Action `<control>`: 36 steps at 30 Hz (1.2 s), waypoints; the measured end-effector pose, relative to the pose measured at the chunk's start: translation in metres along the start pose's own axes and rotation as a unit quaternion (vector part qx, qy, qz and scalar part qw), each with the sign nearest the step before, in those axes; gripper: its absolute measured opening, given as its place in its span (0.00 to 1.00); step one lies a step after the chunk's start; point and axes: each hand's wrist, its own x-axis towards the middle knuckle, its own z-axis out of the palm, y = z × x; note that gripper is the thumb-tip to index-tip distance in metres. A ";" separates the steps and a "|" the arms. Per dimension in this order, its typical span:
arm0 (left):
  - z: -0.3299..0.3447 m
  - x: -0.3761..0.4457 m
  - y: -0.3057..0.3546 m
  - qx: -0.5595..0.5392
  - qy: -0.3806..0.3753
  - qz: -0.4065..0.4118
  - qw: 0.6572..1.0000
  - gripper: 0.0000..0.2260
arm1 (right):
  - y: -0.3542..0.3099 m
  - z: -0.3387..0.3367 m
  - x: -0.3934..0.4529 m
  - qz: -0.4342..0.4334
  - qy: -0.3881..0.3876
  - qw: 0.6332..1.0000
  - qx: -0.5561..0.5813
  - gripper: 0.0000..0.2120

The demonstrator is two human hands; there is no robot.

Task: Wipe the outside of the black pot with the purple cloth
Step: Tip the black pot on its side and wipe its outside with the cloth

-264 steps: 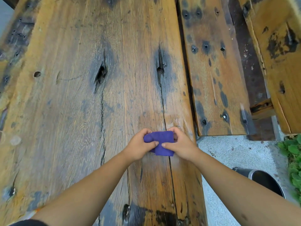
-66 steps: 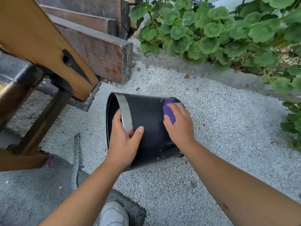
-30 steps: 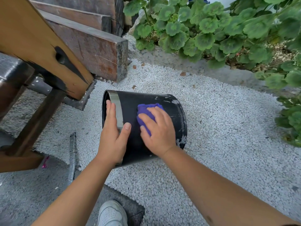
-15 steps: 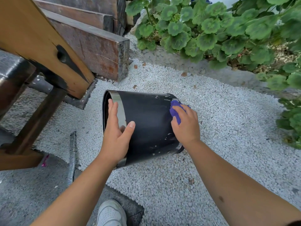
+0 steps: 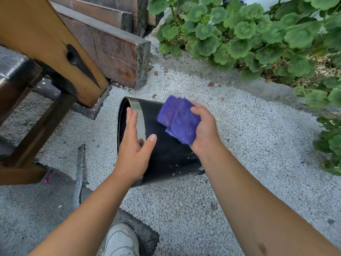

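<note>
Round black pot with a silver rim band [image 5: 166, 150] lies on its side on white gravel [image 5: 249, 145], mouth facing left. Left hand [image 5: 135, 145] rests spread and unclenched over the rim; right hand [image 5: 204, 128] is clamped on the folded purple cloth [image 5: 178, 120] above the wall. Judgement: light, rigid and smooth, prone to rolling, so brace it at the rim.

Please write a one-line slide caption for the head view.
Left hand steadies the tipped black pot on white gravel; right hand holds the purple cloth.
</note>
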 end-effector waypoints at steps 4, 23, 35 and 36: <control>0.000 0.000 0.000 0.004 -0.003 -0.001 1.000 0.37 | 0.017 -0.025 0.000 -0.132 0.086 0.926 -0.342 0.14; -0.010 -0.002 -0.009 0.023 0.001 0.040 0.999 0.45 | 0.060 -0.008 -0.017 -0.463 -0.021 0.577 -0.672 0.21; -0.013 -0.021 -0.007 0.059 0.089 0.057 0.993 0.27 | 0.055 -0.084 0.011 -0.347 0.116 0.601 -0.710 0.20; -0.017 -0.028 -0.011 0.057 0.038 0.070 0.995 0.29 | 0.055 -0.085 0.011 -0.347 0.117 0.607 -0.705 0.20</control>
